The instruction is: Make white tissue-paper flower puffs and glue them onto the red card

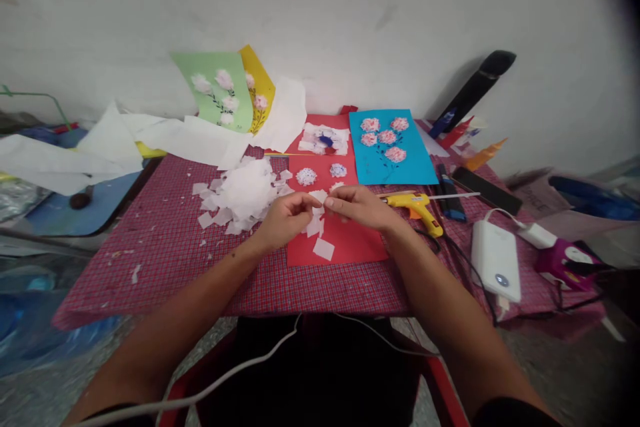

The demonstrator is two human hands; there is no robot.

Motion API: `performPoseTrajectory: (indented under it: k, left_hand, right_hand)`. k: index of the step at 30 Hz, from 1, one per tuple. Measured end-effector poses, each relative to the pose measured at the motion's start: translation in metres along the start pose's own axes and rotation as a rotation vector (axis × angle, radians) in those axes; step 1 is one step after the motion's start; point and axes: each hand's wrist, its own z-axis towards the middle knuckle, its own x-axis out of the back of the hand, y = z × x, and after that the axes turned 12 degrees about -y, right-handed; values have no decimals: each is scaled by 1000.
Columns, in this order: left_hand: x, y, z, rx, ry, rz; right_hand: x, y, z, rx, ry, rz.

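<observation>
Here, left hand (286,219) and right hand (359,208) together, pinching 1 white tissue square (318,197).

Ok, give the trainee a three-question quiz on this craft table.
1. Which lies nearer the right hand: the glue gun or the power bank?
2. True or false: the blue card shows pink flowers.
3. What colour is the card under that hand?

Key: 1. The glue gun. 2. True. 3. Red.
</observation>
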Motion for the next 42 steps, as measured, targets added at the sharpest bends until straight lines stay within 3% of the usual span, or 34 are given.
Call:
performPoseTrajectory:
  k: [3, 6, 13, 19, 30, 33, 36, 42]
  left_hand:
    - [1, -5, 1, -7, 6, -89]
    - [2, -10, 2, -30, 3, -164]
    - [2, -11, 2, -68, -13, -209]
    - [1, -13, 5, -5, 84, -225]
    - [9, -21, 12, -47, 264, -293]
    - [11, -24, 14, -72, 308, -243]
    - [10, -23, 13, -104, 264, -126]
    - [10, -20, 11, -208, 171, 141]
  right_hand:
    - [1, 1, 0, -29, -141, -13]
    - [-1, 1, 0, -50, -202, -85]
    - [-8, 2, 2, -104, -192, -192]
    - [-6, 3, 2, -133, -170, -118]
    - [-1, 1, 0, -213, -239, -100]
    - [-1, 1, -1, -210, -278, -107]
    - [-2, -1, -3, -194, -296, -32]
    - [-3, -4, -2, -112, -156, 82]
